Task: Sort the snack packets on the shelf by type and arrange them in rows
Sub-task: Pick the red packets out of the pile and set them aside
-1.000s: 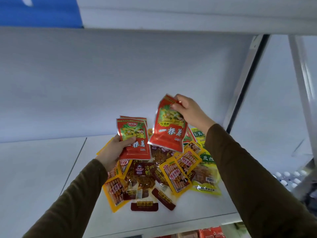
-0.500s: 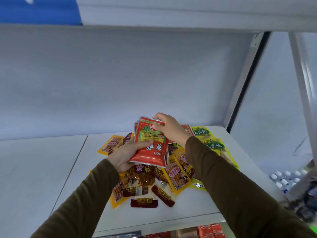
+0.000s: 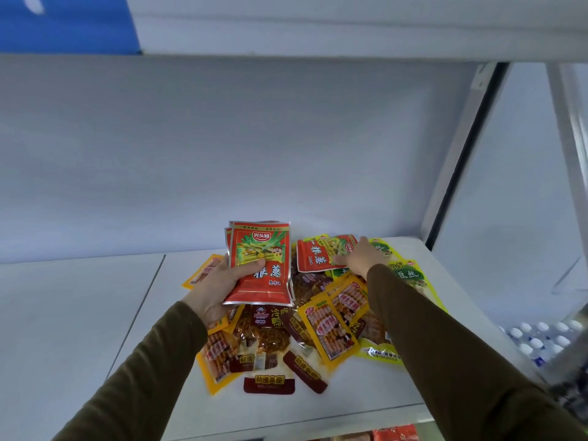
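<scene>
A shop aisle, seen from a worker's own eyes: white metal retail shelving [image 3: 133,313] of the bay type, with a plain back panel [image 3: 222,148], a slotted upright post [image 3: 458,160] dividing it from the next bay, and another shelf board [image 3: 318,30] overhead; a heap of small sealed snack packets [image 3: 318,326] in red, yellow, green and dark brown printed wrappers lies on the shelf, several of each design, as stock does; more red packaged goods [image 3: 394,433] show on the tier below; rows of white-capped bottles [image 3: 541,338] stand low at right beyond the bay; a blue panel [image 3: 63,23] hangs at upper left.
</scene>
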`<act>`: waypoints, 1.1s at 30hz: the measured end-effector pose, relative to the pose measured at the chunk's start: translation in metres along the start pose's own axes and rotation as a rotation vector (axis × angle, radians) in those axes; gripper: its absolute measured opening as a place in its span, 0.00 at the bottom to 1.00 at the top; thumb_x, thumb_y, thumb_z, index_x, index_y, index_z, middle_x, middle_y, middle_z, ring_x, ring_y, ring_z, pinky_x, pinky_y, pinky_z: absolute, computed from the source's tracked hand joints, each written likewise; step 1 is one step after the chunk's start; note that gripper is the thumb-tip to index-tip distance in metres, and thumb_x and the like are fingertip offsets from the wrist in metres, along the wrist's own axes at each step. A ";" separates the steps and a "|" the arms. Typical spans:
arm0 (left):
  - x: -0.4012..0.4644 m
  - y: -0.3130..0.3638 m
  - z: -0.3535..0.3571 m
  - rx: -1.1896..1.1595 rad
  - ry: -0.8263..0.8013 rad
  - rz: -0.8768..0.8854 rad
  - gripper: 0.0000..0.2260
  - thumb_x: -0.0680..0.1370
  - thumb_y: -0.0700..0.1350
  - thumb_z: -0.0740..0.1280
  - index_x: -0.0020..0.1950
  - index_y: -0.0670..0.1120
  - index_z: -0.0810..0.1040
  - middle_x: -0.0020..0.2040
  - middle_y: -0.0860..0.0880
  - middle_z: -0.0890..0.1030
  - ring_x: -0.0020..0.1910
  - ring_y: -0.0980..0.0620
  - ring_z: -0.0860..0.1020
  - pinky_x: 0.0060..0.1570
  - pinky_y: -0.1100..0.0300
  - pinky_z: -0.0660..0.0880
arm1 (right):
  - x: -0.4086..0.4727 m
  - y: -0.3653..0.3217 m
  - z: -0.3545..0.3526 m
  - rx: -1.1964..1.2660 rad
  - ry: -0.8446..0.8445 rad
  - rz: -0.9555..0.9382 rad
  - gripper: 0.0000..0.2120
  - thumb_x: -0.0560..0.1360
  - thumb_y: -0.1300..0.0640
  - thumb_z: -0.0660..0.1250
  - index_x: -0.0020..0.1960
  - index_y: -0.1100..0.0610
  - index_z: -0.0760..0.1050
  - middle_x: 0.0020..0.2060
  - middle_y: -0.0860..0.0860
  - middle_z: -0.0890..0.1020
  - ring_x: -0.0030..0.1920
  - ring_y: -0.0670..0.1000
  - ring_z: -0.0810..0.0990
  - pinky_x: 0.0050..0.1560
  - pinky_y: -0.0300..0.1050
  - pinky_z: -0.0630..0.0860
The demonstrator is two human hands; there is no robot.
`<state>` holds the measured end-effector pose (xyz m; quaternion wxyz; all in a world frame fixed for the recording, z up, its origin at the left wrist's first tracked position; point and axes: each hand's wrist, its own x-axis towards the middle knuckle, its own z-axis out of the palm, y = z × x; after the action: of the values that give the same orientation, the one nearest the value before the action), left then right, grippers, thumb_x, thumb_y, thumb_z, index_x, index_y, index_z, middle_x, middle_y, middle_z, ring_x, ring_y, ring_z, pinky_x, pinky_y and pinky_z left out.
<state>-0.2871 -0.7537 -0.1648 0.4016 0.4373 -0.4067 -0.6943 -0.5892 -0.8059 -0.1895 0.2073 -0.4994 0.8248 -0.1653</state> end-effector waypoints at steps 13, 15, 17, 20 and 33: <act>0.007 -0.001 -0.009 0.022 0.033 0.018 0.28 0.71 0.45 0.77 0.69 0.48 0.73 0.57 0.40 0.85 0.54 0.38 0.85 0.54 0.42 0.81 | 0.005 0.005 -0.020 0.714 0.310 -0.232 0.07 0.82 0.53 0.66 0.45 0.51 0.80 0.38 0.47 0.85 0.38 0.49 0.83 0.33 0.39 0.72; 0.008 0.000 -0.010 0.021 0.030 0.029 0.27 0.71 0.45 0.76 0.68 0.49 0.73 0.56 0.41 0.86 0.53 0.38 0.85 0.51 0.44 0.82 | -0.004 0.001 -0.034 0.799 0.303 -0.291 0.10 0.82 0.54 0.66 0.44 0.47 0.81 0.37 0.45 0.86 0.38 0.45 0.85 0.35 0.37 0.75; 0.007 0.001 -0.011 0.013 0.035 0.033 0.26 0.70 0.46 0.76 0.67 0.49 0.74 0.55 0.41 0.86 0.51 0.39 0.86 0.48 0.46 0.82 | -0.013 -0.003 -0.047 0.837 0.240 -0.346 0.10 0.82 0.54 0.67 0.44 0.44 0.82 0.37 0.41 0.87 0.38 0.39 0.85 0.34 0.29 0.75; 0.005 0.000 -0.012 0.000 0.051 0.035 0.26 0.71 0.47 0.76 0.67 0.50 0.73 0.55 0.42 0.86 0.51 0.39 0.86 0.47 0.46 0.83 | -0.026 -0.010 -0.064 0.824 0.196 -0.428 0.09 0.83 0.53 0.65 0.46 0.45 0.82 0.37 0.40 0.86 0.38 0.35 0.82 0.37 0.27 0.74; -0.018 -0.004 0.003 -0.158 0.007 0.040 0.27 0.71 0.48 0.78 0.67 0.48 0.74 0.58 0.39 0.85 0.53 0.39 0.85 0.50 0.46 0.83 | -0.082 -0.091 -0.028 0.816 -0.280 -0.405 0.07 0.84 0.48 0.62 0.56 0.51 0.75 0.53 0.57 0.85 0.50 0.58 0.87 0.53 0.56 0.83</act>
<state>-0.2859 -0.7351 -0.1624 0.4499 0.3984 -0.3577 -0.7148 -0.5000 -0.7714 -0.1072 0.4593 -0.5453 0.5427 -0.4441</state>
